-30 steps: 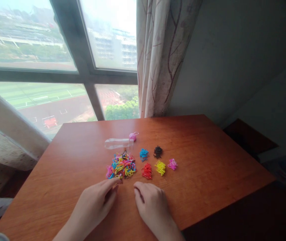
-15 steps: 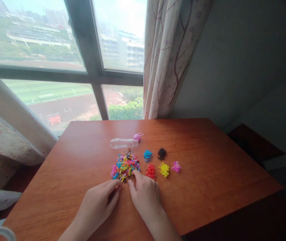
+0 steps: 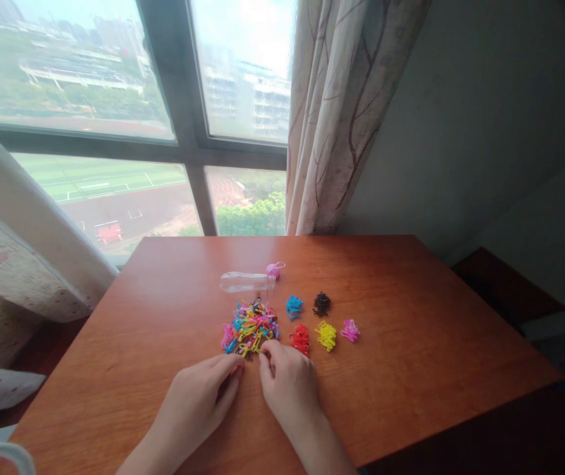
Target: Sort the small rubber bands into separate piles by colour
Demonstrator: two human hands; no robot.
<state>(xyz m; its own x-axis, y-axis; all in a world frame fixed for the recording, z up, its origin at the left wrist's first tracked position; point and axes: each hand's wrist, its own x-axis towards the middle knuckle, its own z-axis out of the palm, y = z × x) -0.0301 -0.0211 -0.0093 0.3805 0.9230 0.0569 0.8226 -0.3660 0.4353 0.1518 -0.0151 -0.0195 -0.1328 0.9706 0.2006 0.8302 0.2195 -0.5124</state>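
Note:
A mixed pile of small coloured rubber bands (image 3: 253, 323) lies on the wooden table in front of me. At its near right edge my right hand (image 3: 290, 379) pinches a yellow rubber band (image 3: 259, 342) between thumb and index finger. My left hand (image 3: 206, 389) rests at the pile's near left side, thumb and fingertips pressed together; whether anything is between them is hidden. Right of the pile are single-colour heaps: blue bands (image 3: 294, 307), black bands (image 3: 321, 303), red bands (image 3: 300, 339), yellow bands (image 3: 327, 335) and pink bands (image 3: 350, 330).
Behind the pile, a clear plastic bottle (image 3: 247, 282) lies on its side, with a pink cap (image 3: 273, 270) by its mouth. The wooden table (image 3: 401, 297) reaches to a window flanked by curtains (image 3: 327, 119). A white curved object (image 3: 2, 452) shows at lower left.
My right index finger has drawn back from over the pile and closed against the thumb on a yellow band. My left hand stays almost in place. The view has shifted slightly.

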